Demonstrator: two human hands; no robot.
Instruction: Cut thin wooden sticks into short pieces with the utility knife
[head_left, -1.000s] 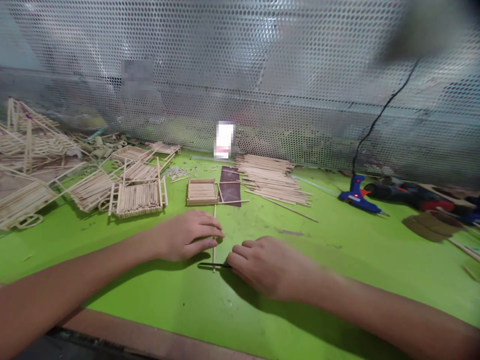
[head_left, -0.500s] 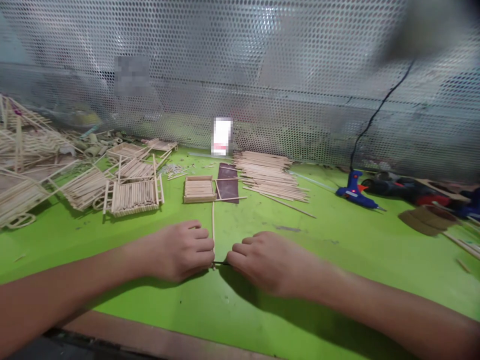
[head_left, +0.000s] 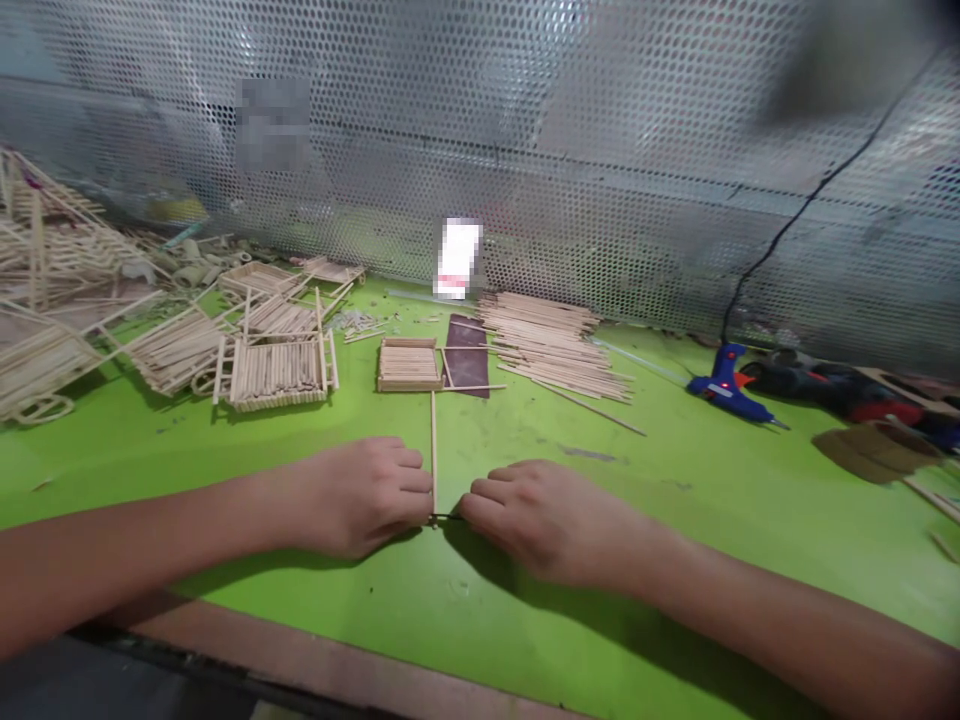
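Observation:
My left hand is closed, knuckles up, pressing a thin wooden stick against the green tabletop. The stick points away from me, its near end beside my fingertips. My right hand is also closed, around a thin dark blade-like strip that lies across the stick's near end. Most of the strip is hidden under the fingers. Beyond the stick's far end sits a small tray of wooden sticks, with a dark brown rectangular sheet beside it.
A pile of loose sticks lies behind my right hand. Farther right are a blue glue gun with a black cord and a brown tape roll. Several stick-built frames crowd the left. A perforated metal screen stands behind.
The view has shifted slightly, so the things on the table appear a little higher and farther right. Both hands keep their grip, with hardly any movement relative to the stick.

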